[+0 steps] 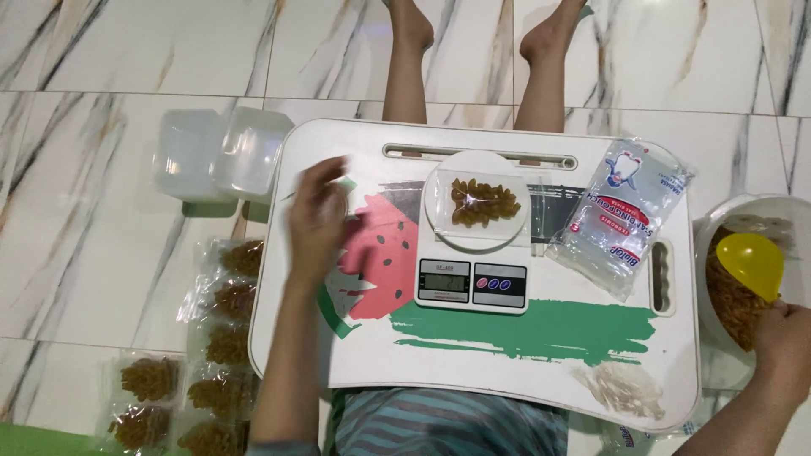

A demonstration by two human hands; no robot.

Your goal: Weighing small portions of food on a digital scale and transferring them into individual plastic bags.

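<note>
A white kitchen scale point(471, 283) stands in the middle of a white lap tray point(541, 363) painted with a watermelon slice. A clear pouch of brown twisted snacks point(483, 201) lies on the scale's round platform. My left hand point(318, 218) hovers blurred over the tray's left part, fingers apart, holding nothing I can see. My right hand point(784, 342) is at the right edge, gripping the handle of a yellow scoop point(752, 263) that sits in a white bowl point(711, 221) full of the same brown snacks.
A pack of empty clear pouches point(619, 215) lies on the tray's right side. Pale ties point(623, 389) are heaped at its front right. Several filled snack pouches point(221, 346) lie on the marble floor at left, beside two clear lidded boxes point(221, 154). My legs stretch out beyond the tray.
</note>
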